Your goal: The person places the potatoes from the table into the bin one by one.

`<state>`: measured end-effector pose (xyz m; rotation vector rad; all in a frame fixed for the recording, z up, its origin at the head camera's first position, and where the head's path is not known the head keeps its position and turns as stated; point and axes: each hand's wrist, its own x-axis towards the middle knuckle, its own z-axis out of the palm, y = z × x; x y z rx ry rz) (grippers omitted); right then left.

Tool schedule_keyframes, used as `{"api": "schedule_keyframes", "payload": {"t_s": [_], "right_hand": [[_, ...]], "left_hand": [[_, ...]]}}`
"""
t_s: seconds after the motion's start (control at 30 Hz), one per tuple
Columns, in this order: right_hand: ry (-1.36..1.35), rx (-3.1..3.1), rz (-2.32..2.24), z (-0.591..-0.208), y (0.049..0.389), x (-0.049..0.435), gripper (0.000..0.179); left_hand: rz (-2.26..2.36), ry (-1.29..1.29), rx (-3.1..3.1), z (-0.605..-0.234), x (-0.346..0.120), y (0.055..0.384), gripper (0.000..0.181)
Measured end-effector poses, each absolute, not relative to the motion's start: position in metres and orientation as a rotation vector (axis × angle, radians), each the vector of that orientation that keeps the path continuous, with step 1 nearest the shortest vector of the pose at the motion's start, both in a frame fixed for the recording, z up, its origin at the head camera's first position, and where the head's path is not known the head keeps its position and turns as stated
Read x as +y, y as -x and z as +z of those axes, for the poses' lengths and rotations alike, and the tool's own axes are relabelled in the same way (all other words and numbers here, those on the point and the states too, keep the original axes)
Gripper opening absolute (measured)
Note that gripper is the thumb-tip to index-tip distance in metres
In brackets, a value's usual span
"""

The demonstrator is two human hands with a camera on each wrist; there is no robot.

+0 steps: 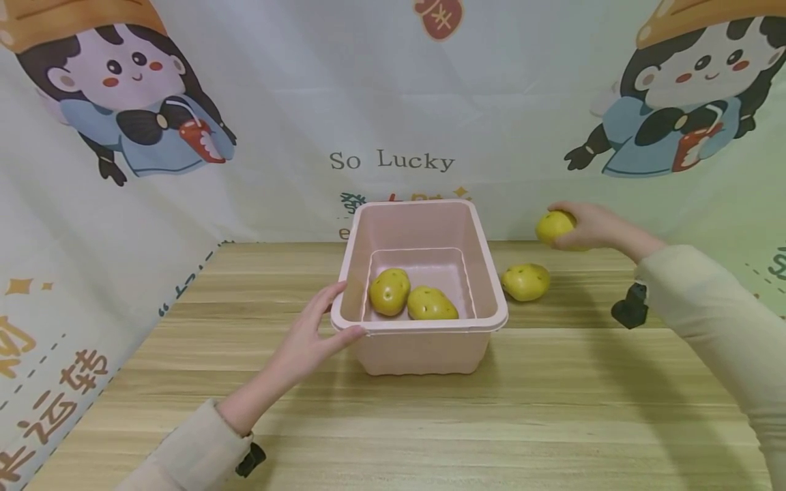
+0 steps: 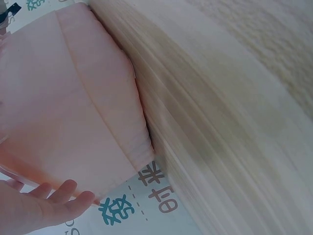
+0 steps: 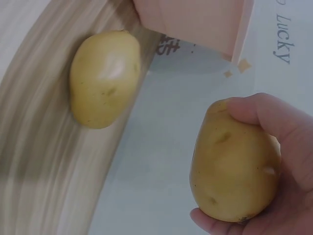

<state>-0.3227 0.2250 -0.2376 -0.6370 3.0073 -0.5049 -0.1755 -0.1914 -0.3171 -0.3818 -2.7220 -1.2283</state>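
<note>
So the right hand [image 1: 589, 226] has a yellowish potato [image 3: 234, 166] held up off the table, out to the right of the bin, with the thumb on one side and fingertips on the other, pinching it. A second potato [image 1: 526, 282] sits on the wooden table [image 1: 430, 423] just right of the pink bin [image 1: 420, 352], below the held one in the head view. Two more are inside: the left potato [image 1: 389, 292] and the right potato [image 1: 432, 303] lie close together on the bin floor, toward the near side.

The left hand [image 1: 310, 334] holds the near-left corner of the bin, thumb along the front rim and the other fingers spread and bent a bit against the left side. Bin's upright, btw.

Both arms have beige sleeves [image 1: 706, 314], with a small black gadget [image 1: 630, 307] at each wrist. Behind it all hangs a pale cloth [image 1: 295, 102] with cartoon figures [image 1: 147, 95] and "So Lucky" printed on it.
</note>
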Motion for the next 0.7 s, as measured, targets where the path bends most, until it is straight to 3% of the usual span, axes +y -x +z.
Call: {"api": "schedule_keyframes", "payload": {"t_s": [0.7], "right_hand": [[0.679, 2.984, -0.52, -0.207, 0.325, 0.194, 0.072]], "left_hand": [[-1.218, 0.358, -2.741, -0.316, -0.192, 0.175, 0.077]]}}
